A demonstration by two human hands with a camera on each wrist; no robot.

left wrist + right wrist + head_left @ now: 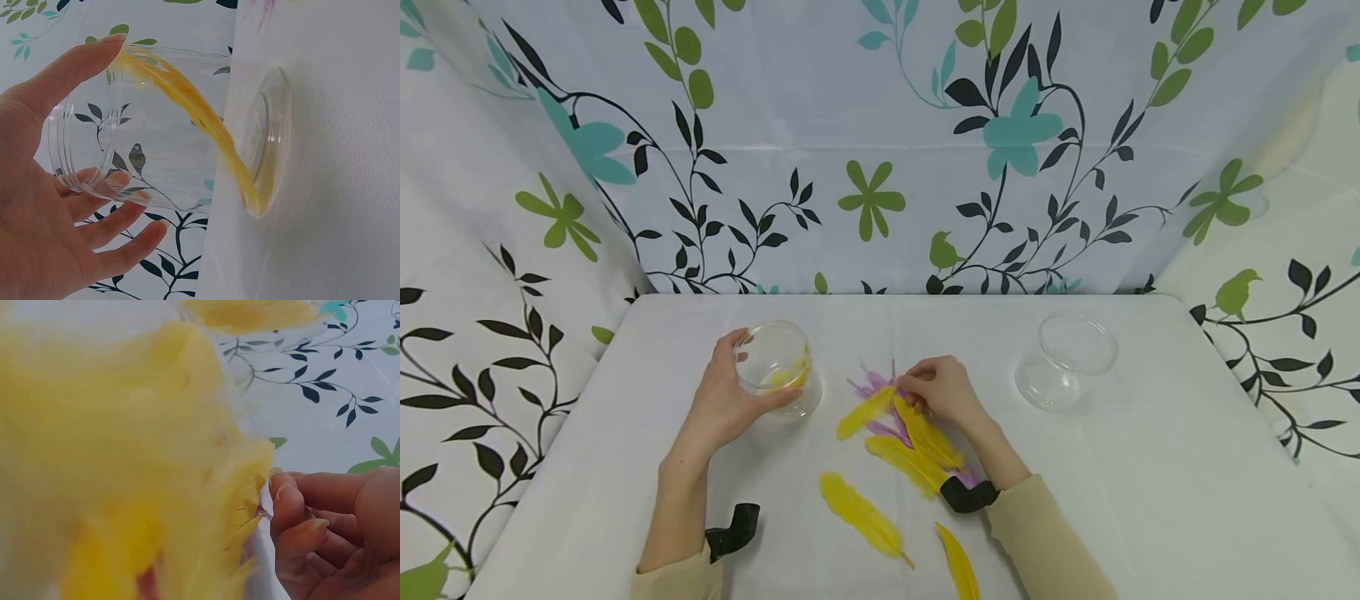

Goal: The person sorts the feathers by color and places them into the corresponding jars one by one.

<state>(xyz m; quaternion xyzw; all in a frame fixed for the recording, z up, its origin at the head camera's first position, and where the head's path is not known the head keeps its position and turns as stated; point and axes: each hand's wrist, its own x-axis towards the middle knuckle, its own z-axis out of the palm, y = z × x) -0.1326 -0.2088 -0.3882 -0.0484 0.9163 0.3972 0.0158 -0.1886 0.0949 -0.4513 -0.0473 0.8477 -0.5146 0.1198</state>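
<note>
My left hand [726, 404] holds a clear glass jar [169, 131], thumb on one side and fingers on the other. The jar stands on the white table with a yellow feather [187, 100] curved along its inside wall. Above a loose pile of yellow feathers [906, 462] and purple feathers [891, 429], my right hand [943, 387] pinches a yellow feather [925, 429] near its end. Thumb and index fingertips meet at the feather edge in the right wrist view, where blurred yellow fills much of the picture. The pinched end itself is mostly hidden.
A second clear glass jar [1048, 383] stands at the right of the table. Two single yellow feathers, one [861, 512] and another [958, 562], lie nearer the front edge. Leaf-patterned cloth [880, 100] hangs around the back and sides.
</note>
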